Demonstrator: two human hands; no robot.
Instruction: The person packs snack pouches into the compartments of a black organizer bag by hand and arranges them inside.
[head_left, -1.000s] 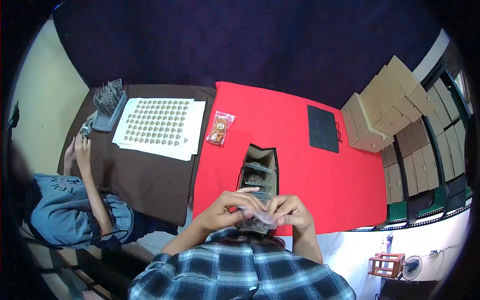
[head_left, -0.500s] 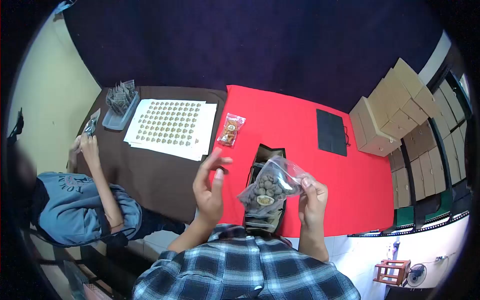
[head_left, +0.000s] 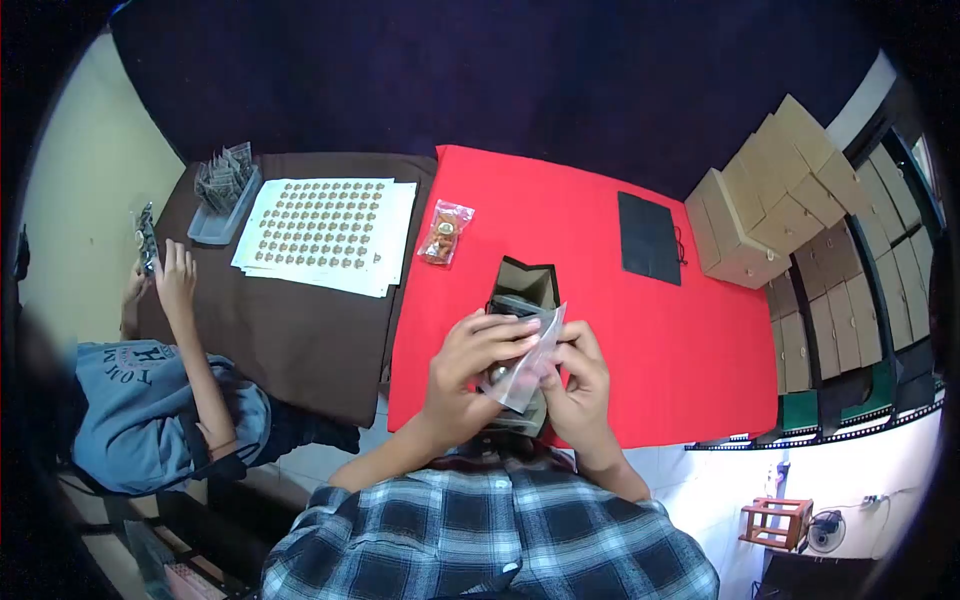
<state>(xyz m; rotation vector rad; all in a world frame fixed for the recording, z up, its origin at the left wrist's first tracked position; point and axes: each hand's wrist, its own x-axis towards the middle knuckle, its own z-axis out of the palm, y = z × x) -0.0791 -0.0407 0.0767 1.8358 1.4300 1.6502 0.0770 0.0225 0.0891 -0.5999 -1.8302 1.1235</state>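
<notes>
Between my two hands is a clear plastic pouch, turned so its transparent top end faces up and right. My left hand wraps round the body of the pouch and hides most of what is inside. The fingers of my right hand pinch the pouch near its edge. Directly beneath, an open black paper bag with a brown inside stands by the table's front edge; my hands cover much of it. Farther off, a packet of orange-brown snacks lies on the red cloth.
A black flat pad lies at the right, with cardboard boxes stacked beyond it. On the brown table are printed label sheets and a plastic tub of packets. A co-worker at left handles a dark packet.
My left hand, open before, has closed round the pouch. The pouch has turned and come in between both hands, and its dark round contents are now mostly covered. The view has shifted slightly.
</notes>
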